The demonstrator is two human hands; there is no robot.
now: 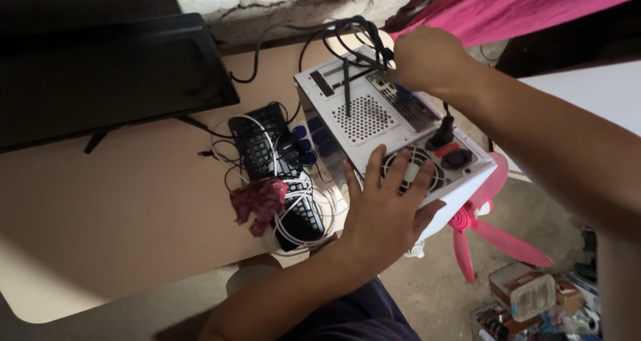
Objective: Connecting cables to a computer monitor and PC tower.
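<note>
I see a white computer box [374,124] lying on the near right edge of a light brown table [133,207]. Part of the box hangs past the table edge. The box is metal, with flat sides and sharp corners. Its back faces up at me. There is a square patch of tiny round holes, a round fan grille, and a row of small plugs. Black cables [334,37] come out of the far end and curl over the table.

My left hand [387,207] lies flat and wide open on the box, fingers spread over the fan grille. It presses on the box but grips nothing. My right hand [424,57] is curled up at the far end, by the cables. I cannot tell if it is holding one.

Just left of the box lies a black keyboard [270,160] with thin white wires looped over it and a crumpled red cloth [260,201] on top. A dark flat screen [107,74] stands further back. A pink plastic fan [494,231] with smooth blades is on the floor, below the box.
</note>
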